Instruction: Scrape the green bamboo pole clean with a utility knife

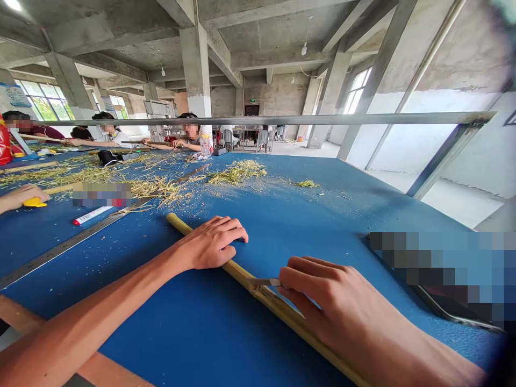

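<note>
A long yellow-green bamboo pole (237, 273) runs slantwise across the blue tabletop, from the middle of the table toward the lower right. My left hand (215, 241) lies over its upper part, fingers curled across it and pressing it down. Farther down the pole, my right hand (318, 287) is closed on a small knife (266, 281). The short metal blade sticks out to the left and touches the pole at a dark, rough joint; its handle is hidden in my fingers. Below the blade, a darker stripe shows along the pole.
Bamboo shavings (237, 172) lie beyond the pole and to the left. A steel ruler (76, 239) and a red-capped marker (93, 215) are on the left, near another person's hand (24, 198). A dark flat device (439, 306), partly blurred, lies at right. Several people sit across the table.
</note>
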`<state>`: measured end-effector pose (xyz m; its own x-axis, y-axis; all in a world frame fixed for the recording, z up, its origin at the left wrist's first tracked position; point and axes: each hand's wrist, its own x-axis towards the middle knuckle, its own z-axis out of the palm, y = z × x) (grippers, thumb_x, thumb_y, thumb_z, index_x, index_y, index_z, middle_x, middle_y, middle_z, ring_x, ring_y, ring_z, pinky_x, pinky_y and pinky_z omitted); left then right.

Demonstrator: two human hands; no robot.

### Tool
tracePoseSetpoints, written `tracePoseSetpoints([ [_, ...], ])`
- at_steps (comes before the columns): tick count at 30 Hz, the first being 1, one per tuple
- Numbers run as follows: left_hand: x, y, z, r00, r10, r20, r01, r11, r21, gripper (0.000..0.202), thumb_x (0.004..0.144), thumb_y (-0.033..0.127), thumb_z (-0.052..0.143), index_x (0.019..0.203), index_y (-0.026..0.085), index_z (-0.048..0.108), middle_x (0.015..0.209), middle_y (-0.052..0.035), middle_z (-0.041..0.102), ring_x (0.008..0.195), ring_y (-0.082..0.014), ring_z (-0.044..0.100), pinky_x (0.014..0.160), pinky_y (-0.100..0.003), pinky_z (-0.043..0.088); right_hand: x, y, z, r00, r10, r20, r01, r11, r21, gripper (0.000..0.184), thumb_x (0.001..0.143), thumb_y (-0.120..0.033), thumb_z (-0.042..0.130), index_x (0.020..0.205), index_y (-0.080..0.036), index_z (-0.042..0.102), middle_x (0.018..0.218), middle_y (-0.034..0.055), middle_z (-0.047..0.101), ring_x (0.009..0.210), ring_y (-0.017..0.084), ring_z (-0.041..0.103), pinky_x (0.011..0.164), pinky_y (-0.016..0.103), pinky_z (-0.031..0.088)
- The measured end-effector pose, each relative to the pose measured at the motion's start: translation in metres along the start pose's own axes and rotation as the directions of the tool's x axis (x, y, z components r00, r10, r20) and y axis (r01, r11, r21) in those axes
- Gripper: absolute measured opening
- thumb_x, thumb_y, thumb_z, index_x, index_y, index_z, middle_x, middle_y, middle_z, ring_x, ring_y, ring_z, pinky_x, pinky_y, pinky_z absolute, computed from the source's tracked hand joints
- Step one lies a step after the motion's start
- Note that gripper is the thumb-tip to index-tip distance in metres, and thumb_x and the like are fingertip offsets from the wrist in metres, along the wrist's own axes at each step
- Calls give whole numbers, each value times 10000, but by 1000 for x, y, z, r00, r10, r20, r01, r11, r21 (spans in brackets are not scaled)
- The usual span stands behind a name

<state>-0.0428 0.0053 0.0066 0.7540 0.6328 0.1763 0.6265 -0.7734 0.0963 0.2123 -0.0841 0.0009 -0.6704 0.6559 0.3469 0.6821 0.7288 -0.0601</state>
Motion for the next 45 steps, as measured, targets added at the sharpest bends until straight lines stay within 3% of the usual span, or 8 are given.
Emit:
tracePoseSetpoints([
  [12,0,-4,1,1000,1,-20,-2,999,-32,327,841,122,434,1094,239,606,1171,-11,613,1062,-212,552,1000,-364,385,0,-4,-11,984,71,162,-90,989,116,250,1039,-256,328,798,-262,392,735,-21,543,564,161,416,553,326,268],
  [18,0,-5,2,1000,0,-19,-1,999,-34,324,858,129,423,1102,244,603,1191,-10,609,1084,-216,556,1024,-373,374,-5,-5,-16,971,111,212,-124,991,45,287,1025,-303,326,741,-273,352,597,-60,484,479,168,302,487,346,186],
  [25,0,-4,0,1000,-8,-15,7,999,-37,339,845,121,423,1106,246,601,1177,-14,608,1074,-217,557,1003,-366,385,-3,-15,-26,951,156,267,-165,986,11,332,1011,-358,344,691,-269,355,522,-57,448,434,165,278,444,350,152],
  [30,0,-5,1,1000,7,-20,-8,1000,-30,347,853,118,417,1121,249,594,1187,-13,603,1084,-212,553,1007,-362,379,-6,-14,-26,956,173,238,-173,985,-21,323,999,-340,367,684,-270,366,502,-48,467,420,167,342,433,351,160],
  [35,0,-6,2,1000,12,11,-12,1000,-12,372,860,99,394,1142,253,579,1213,-11,591,1099,-213,538,1017,-370,356,-9,-1,-23,984,151,94,-129,971,-203,280,1021,-279,331,754,-275,411,570,-7,592,429,199,528,475,370,155],
  [38,0,-7,2,1000,1,20,-1,1000,-9,377,860,105,397,1152,263,576,1218,-4,586,1108,-215,536,1019,-370,352,-9,0,-25,990,133,36,-123,971,-207,282,1039,-304,340,761,-277,385,534,-24,569,389,193,522,459,367,149],
  [42,0,-7,2,1000,15,11,-15,1000,-6,361,863,111,404,1143,260,576,1201,-9,588,1099,-213,545,1018,-365,358,-11,-9,-25,995,55,79,-40,982,-185,268,1012,-273,368,746,-286,342,505,-44,540,366,202,507,431,375,153],
  [45,0,-7,2,1000,13,11,-13,1000,-7,366,867,108,403,1151,261,574,1202,-9,588,1095,-214,545,1021,-366,356,-9,-13,-25,984,74,161,-44,982,-182,267,1018,-274,334,751,-290,341,517,-37,544,381,214,525,428,382,163],
])
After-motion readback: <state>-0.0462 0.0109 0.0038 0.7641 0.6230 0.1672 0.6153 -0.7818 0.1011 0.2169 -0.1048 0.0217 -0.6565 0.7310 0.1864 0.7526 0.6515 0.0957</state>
